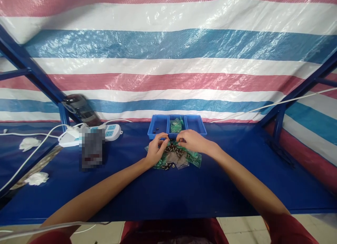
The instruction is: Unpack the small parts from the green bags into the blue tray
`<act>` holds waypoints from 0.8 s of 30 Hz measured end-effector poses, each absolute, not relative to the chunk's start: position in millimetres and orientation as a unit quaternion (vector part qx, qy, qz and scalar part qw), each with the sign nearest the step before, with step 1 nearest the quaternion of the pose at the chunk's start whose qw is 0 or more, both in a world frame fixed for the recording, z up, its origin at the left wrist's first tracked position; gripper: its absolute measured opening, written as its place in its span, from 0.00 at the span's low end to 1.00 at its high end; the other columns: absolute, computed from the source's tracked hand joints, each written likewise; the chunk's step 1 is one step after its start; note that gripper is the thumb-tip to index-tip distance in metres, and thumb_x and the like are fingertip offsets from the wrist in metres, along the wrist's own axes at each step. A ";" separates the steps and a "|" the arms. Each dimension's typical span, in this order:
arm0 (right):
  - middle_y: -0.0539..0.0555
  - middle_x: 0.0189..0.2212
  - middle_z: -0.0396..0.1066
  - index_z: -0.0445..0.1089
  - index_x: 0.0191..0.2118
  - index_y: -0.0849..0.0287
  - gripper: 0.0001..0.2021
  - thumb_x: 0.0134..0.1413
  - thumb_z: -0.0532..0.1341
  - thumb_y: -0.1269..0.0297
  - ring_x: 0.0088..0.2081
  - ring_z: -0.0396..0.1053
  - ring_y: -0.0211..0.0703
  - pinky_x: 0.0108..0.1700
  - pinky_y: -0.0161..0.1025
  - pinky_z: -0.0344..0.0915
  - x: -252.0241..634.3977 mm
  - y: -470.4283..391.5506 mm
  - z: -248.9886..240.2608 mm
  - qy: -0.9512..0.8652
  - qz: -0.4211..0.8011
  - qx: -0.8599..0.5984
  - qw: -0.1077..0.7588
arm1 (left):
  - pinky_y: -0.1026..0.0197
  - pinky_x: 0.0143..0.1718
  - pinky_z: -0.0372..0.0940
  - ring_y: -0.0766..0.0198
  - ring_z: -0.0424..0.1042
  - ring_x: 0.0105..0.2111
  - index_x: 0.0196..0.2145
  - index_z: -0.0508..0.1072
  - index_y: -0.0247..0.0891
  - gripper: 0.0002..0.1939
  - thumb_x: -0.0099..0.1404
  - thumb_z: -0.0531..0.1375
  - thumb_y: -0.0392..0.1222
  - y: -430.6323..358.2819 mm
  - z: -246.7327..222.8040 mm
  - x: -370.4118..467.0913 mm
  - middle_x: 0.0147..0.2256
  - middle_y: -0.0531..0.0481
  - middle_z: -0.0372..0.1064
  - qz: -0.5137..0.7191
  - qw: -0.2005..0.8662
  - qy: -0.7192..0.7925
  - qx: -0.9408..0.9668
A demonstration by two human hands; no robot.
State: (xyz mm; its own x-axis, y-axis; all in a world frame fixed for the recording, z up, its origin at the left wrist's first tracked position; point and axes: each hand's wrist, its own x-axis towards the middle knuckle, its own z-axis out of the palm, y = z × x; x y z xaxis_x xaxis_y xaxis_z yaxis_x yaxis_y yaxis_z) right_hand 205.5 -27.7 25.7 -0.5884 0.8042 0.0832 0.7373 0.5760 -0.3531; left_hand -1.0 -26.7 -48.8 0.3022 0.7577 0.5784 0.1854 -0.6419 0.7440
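A pile of small dark metal parts [179,152] lies on the blue table among green plastic bags [194,157] and a clear bag [173,159]. My left hand [157,150] is at the pile's left side, thumb and fingertips close together around something too small to make out. Over the pile's upper right edge is my right hand [191,140], fingers curled in, with whatever they hold hidden. Just behind both hands stands a blue three-compartment tray [151,136]. Its left compartment has a few small dark pieces, and its middle one holds a green bag [176,125].
At the left are a white power strip [113,131] with plugs and cables, a dark bottle [83,109], a blurred dark object [92,149] and crumpled white tissues [37,178]. Blue metal frame legs stand on both sides, before a striped sheet [168,65].
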 end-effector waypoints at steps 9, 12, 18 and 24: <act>0.56 0.37 0.72 0.71 0.38 0.60 0.07 0.58 0.58 0.65 0.36 0.70 0.44 0.31 0.34 0.56 188.9 -37.0 -1.7 -0.887 0.076 -0.454 0.035 | 0.70 0.20 0.59 0.75 0.60 0.20 0.49 0.63 0.39 0.12 0.69 0.52 0.44 -25.5 -50.8 -1.7 0.36 0.50 0.67 0.500 0.279 0.325 0.752; 0.56 0.37 0.72 0.71 0.36 0.61 0.07 0.58 0.57 0.66 0.37 0.71 0.44 0.32 0.34 0.56 186.7 -38.5 -3.3 -0.879 0.064 -0.471 0.037 | 0.69 0.20 0.58 0.75 0.59 0.19 0.49 0.62 0.39 0.12 0.69 0.52 0.44 -25.2 -51.0 -1.8 0.36 0.50 0.67 0.500 0.278 0.323 0.754; 0.57 0.36 0.72 0.71 0.35 0.61 0.09 0.60 0.54 0.67 0.36 0.70 0.44 0.32 0.35 0.57 184.9 -40.1 -6.0 -0.877 0.054 -0.476 0.045 | 0.70 0.18 0.56 0.76 0.57 0.18 0.49 0.63 0.40 0.13 0.69 0.52 0.44 -25.0 -50.8 -1.9 0.35 0.49 0.67 0.502 0.281 0.313 0.756; 0.56 0.34 0.72 0.70 0.34 0.61 0.09 0.59 0.53 0.70 0.34 0.69 0.42 0.32 0.34 0.55 187.6 -39.7 -4.9 -0.871 0.050 -0.483 0.074 | 0.70 0.19 0.58 0.75 0.59 0.18 0.48 0.63 0.39 0.12 0.69 0.52 0.45 -25.0 -50.4 -1.2 0.35 0.49 0.67 0.499 0.271 0.320 0.758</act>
